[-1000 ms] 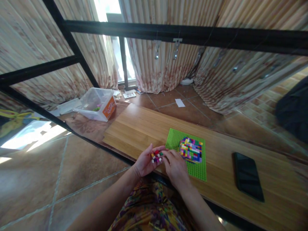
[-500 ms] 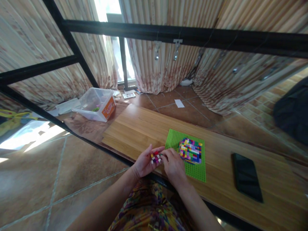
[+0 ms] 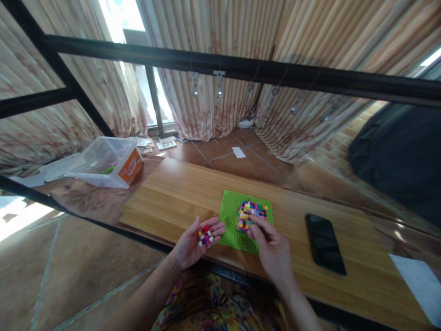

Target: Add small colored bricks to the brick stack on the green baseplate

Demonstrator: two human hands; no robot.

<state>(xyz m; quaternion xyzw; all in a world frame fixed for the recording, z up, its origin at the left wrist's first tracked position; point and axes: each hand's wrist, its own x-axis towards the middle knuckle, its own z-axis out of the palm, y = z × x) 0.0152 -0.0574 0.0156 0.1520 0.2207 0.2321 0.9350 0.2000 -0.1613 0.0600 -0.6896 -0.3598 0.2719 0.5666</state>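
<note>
L hand (image 3: 193, 242) spread w/ small bricks (image 3: 206, 237), R hand (image 3: 274, 248) at the brick build (image 3: 250, 209).
Over head cam I see the L hand w/ palm up, several loose bricks (red, white, yellow, pink) lying on palm & fingers. R hand has thumb & index finger bent close to each other, tips over the near side of the build; if sth. is pinched btw. them, I cannot tell from my remote seat. Multicol. build sits on the green baseplate (image 3: 228, 232), R of its middle, & the baseplate lies on the wooden bench (image 3: 172, 186), near the L fingertips. Black phone (image 3: 325, 243) lies on same bench, further R, apart from the plate. Clear tub (image 3: 110, 178) w/ orange label stands past the bench's L end, w/ some green pcs. inside.
</note>
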